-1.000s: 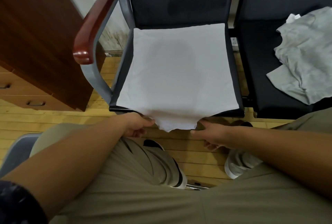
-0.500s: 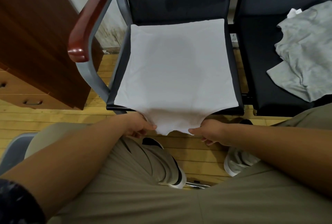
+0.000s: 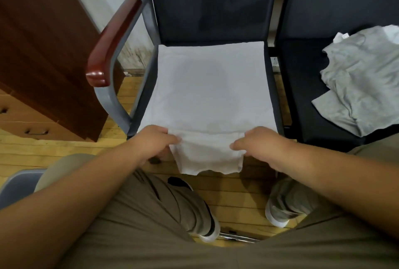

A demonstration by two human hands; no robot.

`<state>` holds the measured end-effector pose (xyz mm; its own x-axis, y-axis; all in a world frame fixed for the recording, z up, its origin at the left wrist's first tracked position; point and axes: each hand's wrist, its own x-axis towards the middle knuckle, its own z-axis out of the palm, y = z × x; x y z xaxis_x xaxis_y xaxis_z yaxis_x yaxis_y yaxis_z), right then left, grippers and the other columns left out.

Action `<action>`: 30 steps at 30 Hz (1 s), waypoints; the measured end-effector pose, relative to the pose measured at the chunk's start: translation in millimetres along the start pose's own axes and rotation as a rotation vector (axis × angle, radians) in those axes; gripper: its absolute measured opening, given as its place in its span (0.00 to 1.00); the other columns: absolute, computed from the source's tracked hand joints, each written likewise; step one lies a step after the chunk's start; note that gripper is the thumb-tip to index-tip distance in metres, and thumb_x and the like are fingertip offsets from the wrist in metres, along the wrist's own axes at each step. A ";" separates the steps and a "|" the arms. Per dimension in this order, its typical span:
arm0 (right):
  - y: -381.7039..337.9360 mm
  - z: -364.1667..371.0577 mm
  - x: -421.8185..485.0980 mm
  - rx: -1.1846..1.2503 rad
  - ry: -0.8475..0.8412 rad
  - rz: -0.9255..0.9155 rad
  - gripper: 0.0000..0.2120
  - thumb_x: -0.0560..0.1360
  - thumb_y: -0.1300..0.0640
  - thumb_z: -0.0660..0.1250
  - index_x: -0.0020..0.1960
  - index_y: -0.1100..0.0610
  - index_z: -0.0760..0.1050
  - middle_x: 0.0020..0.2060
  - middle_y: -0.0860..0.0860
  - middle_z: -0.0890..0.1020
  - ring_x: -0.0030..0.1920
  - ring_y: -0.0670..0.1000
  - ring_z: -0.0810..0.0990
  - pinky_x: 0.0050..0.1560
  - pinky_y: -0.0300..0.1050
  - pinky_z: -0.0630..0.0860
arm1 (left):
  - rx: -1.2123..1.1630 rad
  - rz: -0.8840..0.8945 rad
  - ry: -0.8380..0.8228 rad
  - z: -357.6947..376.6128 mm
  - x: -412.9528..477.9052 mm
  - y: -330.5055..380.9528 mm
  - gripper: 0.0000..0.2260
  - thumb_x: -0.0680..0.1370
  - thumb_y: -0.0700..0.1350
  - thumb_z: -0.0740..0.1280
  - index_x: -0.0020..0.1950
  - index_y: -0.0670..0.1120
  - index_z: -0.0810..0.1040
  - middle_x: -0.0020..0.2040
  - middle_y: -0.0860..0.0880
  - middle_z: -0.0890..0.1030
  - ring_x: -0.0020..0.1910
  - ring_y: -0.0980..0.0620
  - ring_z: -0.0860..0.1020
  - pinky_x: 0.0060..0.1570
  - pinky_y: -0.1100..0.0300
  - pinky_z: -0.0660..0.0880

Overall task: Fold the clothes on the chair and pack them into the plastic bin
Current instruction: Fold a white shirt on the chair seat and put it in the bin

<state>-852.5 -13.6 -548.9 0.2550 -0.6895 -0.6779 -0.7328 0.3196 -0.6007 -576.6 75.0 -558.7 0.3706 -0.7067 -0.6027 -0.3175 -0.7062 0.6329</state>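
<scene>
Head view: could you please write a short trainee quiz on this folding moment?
1. True or false: the white garment shares a seat with the grey garment.
2. Of the left hand and the right hand, which hold the white garment's near edge? A: left only. B: right only. C: both.
3. Fill in: the wooden armrest is on the person's ____ side.
Key: 1 false; 2 C; 3 left.

Seat [image 3: 273,96] under the white cloth [image 3: 211,87] is walled by the backrest [image 3: 213,3] on the far side and the wooden armrest [image 3: 112,40] on the left. Right side has no armrest, just a narrow gap to the next chair [image 3: 302,87], where a grey shirt [image 3: 362,83] lies. Near edge opens over the floor [image 3: 228,184], legs [image 3: 164,204] close below.
</scene>
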 end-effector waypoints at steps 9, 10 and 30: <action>-58.0 -48.3 40.3 0.419 0.055 -0.130 0.12 0.78 0.53 0.76 0.58 0.58 0.81 0.55 0.58 0.86 0.50 0.55 0.87 0.57 0.53 0.85 | -0.235 0.104 0.188 -15.1 42.0 70.8 0.05 0.81 0.48 0.73 0.50 0.47 0.81 0.55 0.44 0.86 0.48 0.48 0.84 0.46 0.55 0.81; -57.3 -47.3 47.8 0.342 0.076 -0.114 0.13 0.79 0.51 0.75 0.59 0.58 0.81 0.54 0.56 0.86 0.51 0.54 0.87 0.55 0.51 0.85 | -0.178 0.108 0.184 -11.0 48.6 70.7 0.06 0.82 0.48 0.73 0.50 0.46 0.82 0.56 0.43 0.86 0.47 0.48 0.83 0.45 0.55 0.81; -35.4 -29.8 46.5 -0.165 0.192 -0.317 0.05 0.79 0.54 0.70 0.46 0.54 0.76 0.45 0.51 0.81 0.47 0.51 0.80 0.37 0.42 0.70 | 0.197 0.187 0.107 -5.4 31.0 64.7 0.13 0.76 0.50 0.77 0.51 0.41 0.83 0.49 0.43 0.84 0.49 0.45 0.83 0.51 0.48 0.81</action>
<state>-833.5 -76.3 -546.6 0.3736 -0.8512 -0.3686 -0.7321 -0.0265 -0.6807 -581.0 7.7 -533.8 0.3765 -0.8242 -0.4231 -0.5482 -0.5663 0.6155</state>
